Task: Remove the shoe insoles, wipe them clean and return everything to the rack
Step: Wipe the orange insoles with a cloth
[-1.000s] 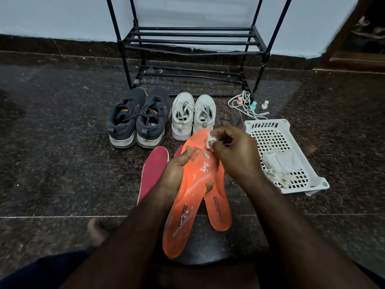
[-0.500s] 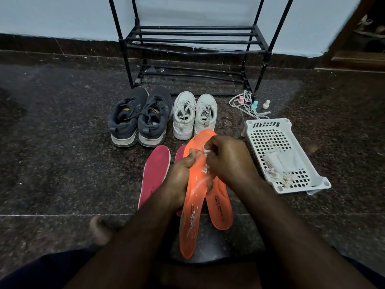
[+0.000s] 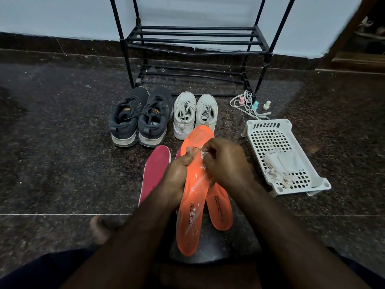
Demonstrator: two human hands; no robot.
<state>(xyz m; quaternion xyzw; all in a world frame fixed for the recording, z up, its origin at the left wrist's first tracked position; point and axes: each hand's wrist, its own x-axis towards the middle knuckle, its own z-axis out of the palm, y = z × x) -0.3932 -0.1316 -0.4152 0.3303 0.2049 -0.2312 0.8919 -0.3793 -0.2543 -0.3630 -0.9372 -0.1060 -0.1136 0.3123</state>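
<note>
Left hand (image 3: pixel 177 176) gripped orange insole (image 3: pixel 192 205) | right hand (image 3: pixel 225 161) pinched tissue (image 3: pixel 203 153) before rack (image 3: pixel 195 38) | risk: shredding tissue leaves crumbs

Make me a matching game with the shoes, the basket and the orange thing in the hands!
Things:
1. dark grey shoes
2. white shoes
3. white basket
4. orange insole

Places:
A. held in the left hand
B. on the floor, far right
C. leftmost pair in front of the rack
D. between the dark pair and the laces

Pairs: 1-C, 2-D, 3-B, 4-A
</note>
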